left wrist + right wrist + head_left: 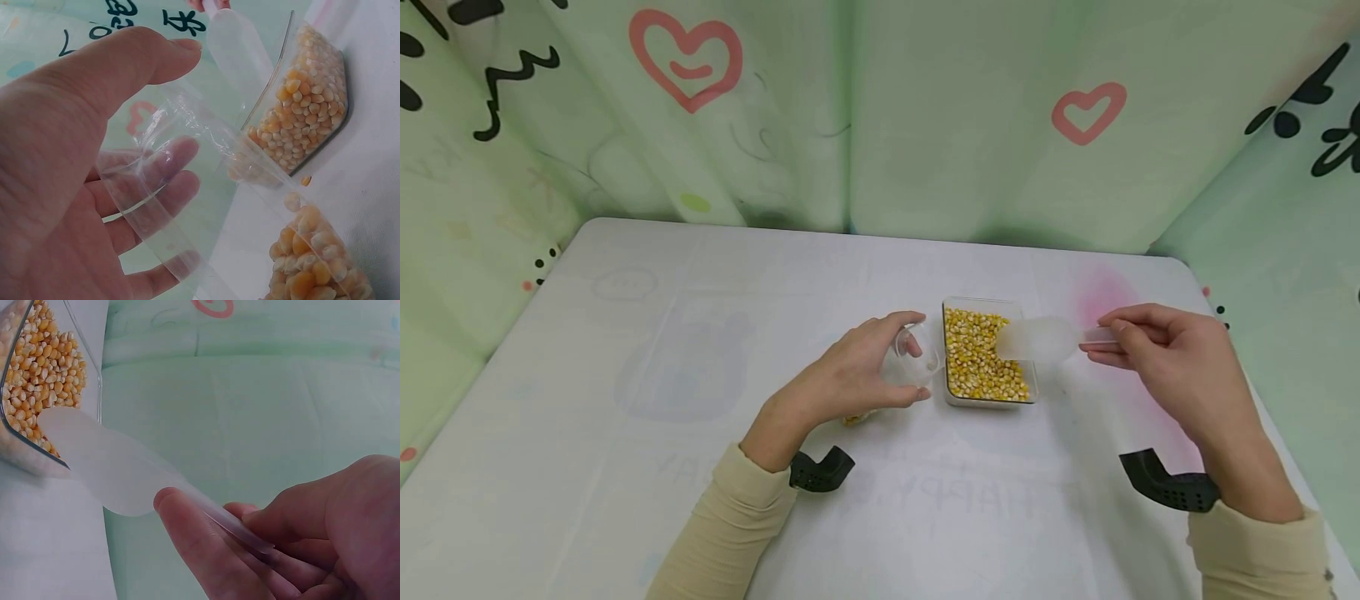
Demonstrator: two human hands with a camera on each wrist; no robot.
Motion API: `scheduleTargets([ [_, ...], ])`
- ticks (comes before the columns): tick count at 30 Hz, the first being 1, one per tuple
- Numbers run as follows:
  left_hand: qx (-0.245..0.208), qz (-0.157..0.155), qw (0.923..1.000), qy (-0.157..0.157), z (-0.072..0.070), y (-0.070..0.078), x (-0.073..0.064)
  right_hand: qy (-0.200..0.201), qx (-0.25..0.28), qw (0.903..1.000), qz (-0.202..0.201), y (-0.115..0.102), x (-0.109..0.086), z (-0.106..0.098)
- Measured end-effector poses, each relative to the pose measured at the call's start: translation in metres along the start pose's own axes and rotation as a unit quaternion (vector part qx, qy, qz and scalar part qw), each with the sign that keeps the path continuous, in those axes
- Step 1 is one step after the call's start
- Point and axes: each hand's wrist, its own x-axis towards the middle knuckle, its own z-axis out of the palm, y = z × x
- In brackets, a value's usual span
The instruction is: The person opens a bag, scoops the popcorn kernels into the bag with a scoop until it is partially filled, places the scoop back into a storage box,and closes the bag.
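My left hand [857, 367] curves in a wide C round the upper part of a clear plastic bag [925, 354], its fingers showing through the film in the left wrist view. Corn kernels [312, 256] fill the lower end of that bag. Between thumb and fingers my right hand [1180, 358] pinches the thin handle of a translucent white scoop [1045, 340]. The scoop's blade extends leftward over the right side of a clear rectangular container [992, 403] of yellow corn kernels [977, 354]. This container stands just right of the bag.
A white table [625, 500] lies under everything. Green curtains [925, 125] with hearts and black marks hang behind it and at both sides. One loose kernel [306, 180] lies between bag and container. Black wrist straps [1172, 483] sit by the sleeves.
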Motion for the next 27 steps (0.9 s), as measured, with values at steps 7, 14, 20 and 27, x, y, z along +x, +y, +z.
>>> scheduleTargets([
  [7,0.001,0.002,1.0000,0.000,0.000,0.000,0.000,-0.023,-0.035,0.9991,0.004,-0.005,0.002,0.007],
  [14,0.009,0.003,1.0000,0.001,0.000,0.001,0.000,-0.032,-0.066,0.9973,0.009,-0.010,0.004,0.017],
  [20,0.002,0.000,1.0000,0.000,0.001,0.000,0.000,-0.040,-0.051,0.9979,0.002,-0.010,0.008,0.024],
  [27,0.004,0.001,1.0000,-0.001,0.000,0.000,0.000,-0.063,-0.013,0.9979,0.011,-0.007,0.010,0.026],
])
